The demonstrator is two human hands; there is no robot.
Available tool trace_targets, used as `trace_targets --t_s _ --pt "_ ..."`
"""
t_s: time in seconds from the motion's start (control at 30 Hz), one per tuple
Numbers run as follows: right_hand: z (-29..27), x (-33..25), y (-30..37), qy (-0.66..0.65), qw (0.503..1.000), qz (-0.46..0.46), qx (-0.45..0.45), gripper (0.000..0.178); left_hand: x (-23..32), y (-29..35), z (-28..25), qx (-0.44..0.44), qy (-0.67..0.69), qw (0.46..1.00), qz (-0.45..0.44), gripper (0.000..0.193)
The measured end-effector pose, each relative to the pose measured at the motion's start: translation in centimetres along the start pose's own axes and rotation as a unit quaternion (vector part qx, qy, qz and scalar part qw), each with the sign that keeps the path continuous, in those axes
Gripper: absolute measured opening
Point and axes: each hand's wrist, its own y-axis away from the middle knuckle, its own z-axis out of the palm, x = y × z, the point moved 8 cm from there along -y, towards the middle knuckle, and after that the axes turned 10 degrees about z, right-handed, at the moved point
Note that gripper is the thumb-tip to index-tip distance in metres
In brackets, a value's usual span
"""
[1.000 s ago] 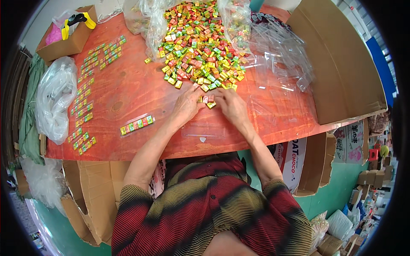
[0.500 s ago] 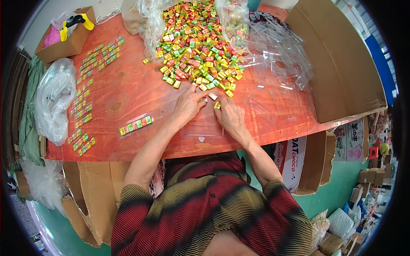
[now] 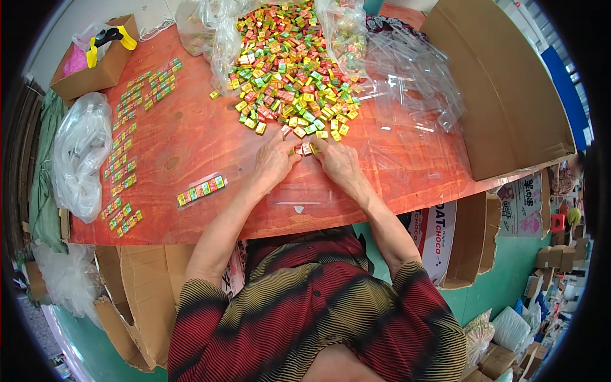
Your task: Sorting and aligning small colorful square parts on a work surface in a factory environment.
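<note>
Both hands meet just in front of a heap of small red, yellow and green boxes [image 3: 296,70]. My left hand [image 3: 273,160] has its fingertips closed against a small red box [image 3: 298,150]. On the other side, my right hand [image 3: 340,164] pinches a small yellow box [image 3: 314,149]. A pale-faced small box [image 3: 307,148] sits between these two, so the three form a short row. Fingers partly cover the row's ends. Nearer to me lies a clear plastic tray [image 3: 309,194], with a small white piece [image 3: 299,209] beside its near edge.
A filled clear tray [image 3: 201,190] lies left of my forearm. Several rows of filled trays [image 3: 124,149] line the table's left side. Empty clear trays [image 3: 414,79] are piled at right, beside a tall cardboard box [image 3: 503,95]. Clear plastic bags [image 3: 83,153] lie at far left.
My right hand has moved left and slightly up, bringing the yellow box up against the pale one. My left hand stays nearly in place. The whole view has shifted slightly.
</note>
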Motion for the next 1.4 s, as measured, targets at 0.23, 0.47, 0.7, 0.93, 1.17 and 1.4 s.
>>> trace_targets --t_s 0.23,0.47,0.7,0.93,1.17,1.4 --pt "-0.1 0.2 0.6 -0.064 0.997 0.001 0.034 0.023 0.1 -0.1 -0.6 0.001 -0.020 1.000 -0.004 0.035" --pt "-0.6 0.1 0.9 -0.072 0.995 0.008 0.066 0.025 0.5 0.1 -0.7 -0.002 -0.011 1.000 0.010 0.038" --pt "-2.8 2.1 -0.5 -0.016 0.991 0.107 0.074 0.020 0.7 0.2 -0.5 -0.026 -0.027 0.999 -0.030 0.038" --pt "-1.0 2.0 -2.0 0.057 0.985 0.114 0.113 0.022 0.4 0.5 -0.3 0.009 -0.016 1.000 -0.018 0.039" --pt "-1.7 4.9 -1.4 0.122 0.975 0.138 0.125 0.015 1.0 0.5 -0.7 0.015 -0.018 1.000 -0.018 0.038" --pt "-1.2 -0.3 -3.5 0.031 0.989 0.067 0.127 0.023 0.7 0.5 -0.4 0.050 -0.024 0.998 0.010 0.032"
